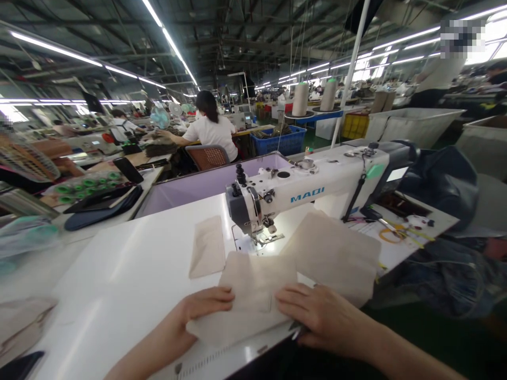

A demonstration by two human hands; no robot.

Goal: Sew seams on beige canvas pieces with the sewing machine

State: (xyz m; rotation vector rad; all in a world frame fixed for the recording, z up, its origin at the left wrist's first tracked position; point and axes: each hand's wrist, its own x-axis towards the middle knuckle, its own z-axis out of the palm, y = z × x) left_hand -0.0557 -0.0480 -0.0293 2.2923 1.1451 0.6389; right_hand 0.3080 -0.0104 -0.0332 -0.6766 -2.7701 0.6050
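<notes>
A small beige fabric piece [253, 279] lies over a larger beige fabric panel [237, 328] at the front of the white sewing table. My left hand [206, 307] grips the small piece's left edge, fingers together and thumb hidden. On the opposite edge, my right hand [317, 314] presses and holds the cloth. Under its fingers shows a small dark tool with a metal tip, mostly hidden. Just beyond both hands is the sewing machine's presser foot [269, 239], with the cloth's far edge close before it. A separate beige rectangle [207, 246] lies left of the needle area.
The white MAQI sewing machine [309, 187] spans the table's back right. A large beige panel [332, 253] lies beneath its arm. Scissors [390, 227] and small tools sit farther right. A lilac bin [190, 184] stands behind; a seated co-worker [212, 126] is beyond it.
</notes>
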